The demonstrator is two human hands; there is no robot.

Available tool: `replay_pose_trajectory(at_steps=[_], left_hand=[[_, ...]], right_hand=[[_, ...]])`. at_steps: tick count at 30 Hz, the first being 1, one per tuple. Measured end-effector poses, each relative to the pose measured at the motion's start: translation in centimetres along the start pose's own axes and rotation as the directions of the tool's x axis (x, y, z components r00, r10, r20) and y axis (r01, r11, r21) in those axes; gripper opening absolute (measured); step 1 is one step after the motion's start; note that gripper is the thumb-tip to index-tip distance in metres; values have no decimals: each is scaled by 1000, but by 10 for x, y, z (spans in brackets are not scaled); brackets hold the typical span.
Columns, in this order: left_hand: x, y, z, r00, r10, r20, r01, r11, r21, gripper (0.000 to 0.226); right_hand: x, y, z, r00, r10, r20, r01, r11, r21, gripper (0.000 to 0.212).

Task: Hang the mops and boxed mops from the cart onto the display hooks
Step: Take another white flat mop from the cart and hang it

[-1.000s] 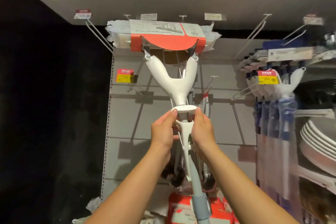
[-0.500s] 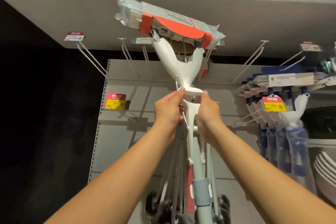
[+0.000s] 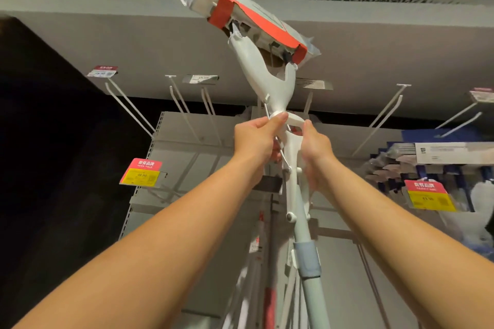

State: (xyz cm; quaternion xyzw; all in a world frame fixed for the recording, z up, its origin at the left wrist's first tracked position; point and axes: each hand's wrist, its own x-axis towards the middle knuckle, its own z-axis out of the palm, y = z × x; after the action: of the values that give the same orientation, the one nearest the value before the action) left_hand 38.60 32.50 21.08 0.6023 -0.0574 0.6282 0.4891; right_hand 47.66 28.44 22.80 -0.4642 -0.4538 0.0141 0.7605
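Both arms reach up and forward. The mop is held in the air between the two hands, its handle running down toward the bottom edge of the view with a grey sleeve around it. The left hand has a clenched grip on the mop's neck, with thumb and fingers pinching the white ring just under the forked yoke. The right hand has its grip curled round the white frame just below that ring, on the opposite side. The mop head, wrapped in clear plastic with a red band, is tilted, its left end higher than its right. It sits in front of the grey header board, above the row of hooks. I cannot tell whether any part of the mop touches a hook. Long white wire hooks stick out from the top edge of the grey back panel, several of them bare, some with small labels at their tips. A red and yellow price tag hangs at the panel's left edge and a second tag hangs at the far right. The hung mops near the right edge are packed close together on their hooks. Behind the held handle, lower down, stand more mop poles, one of them red.
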Motion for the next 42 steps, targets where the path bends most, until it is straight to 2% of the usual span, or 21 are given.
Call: replay_pose_trajectory(at_steps=[7, 17, 21, 29, 35, 39, 42], left_hand=[[45, -18, 5, 999, 35, 29, -37, 997, 61, 17], [122, -67, 1, 994, 45, 104, -57, 992, 111, 33], [145, -83, 0, 991, 20, 132, -38, 991, 130, 31], [169, -101, 13, 967, 1, 253, -8, 1000, 28, 31], [185, -112, 29, 961, -9, 276, -14, 996, 83, 32], [194, -121, 22, 937, -40, 346, 0, 993, 115, 31], [200, -126, 13, 934, -34, 357, -20, 989, 147, 32]], right_hand=[[45, 10, 3, 999, -16, 29, 15, 1000, 25, 46], [113, 47, 18, 997, -48, -56, 49, 999, 8, 48], [135, 61, 21, 994, -39, -100, 40, 999, 13, 47], [155, 70, 11, 991, -48, -126, 64, 990, 128, 46], [167, 69, -1, 979, -75, -189, 87, 995, 55, 46], [175, 79, -1, 971, -76, -227, 71, 997, -33, 46], [178, 89, 7, 971, -85, -223, 82, 996, -25, 38]])
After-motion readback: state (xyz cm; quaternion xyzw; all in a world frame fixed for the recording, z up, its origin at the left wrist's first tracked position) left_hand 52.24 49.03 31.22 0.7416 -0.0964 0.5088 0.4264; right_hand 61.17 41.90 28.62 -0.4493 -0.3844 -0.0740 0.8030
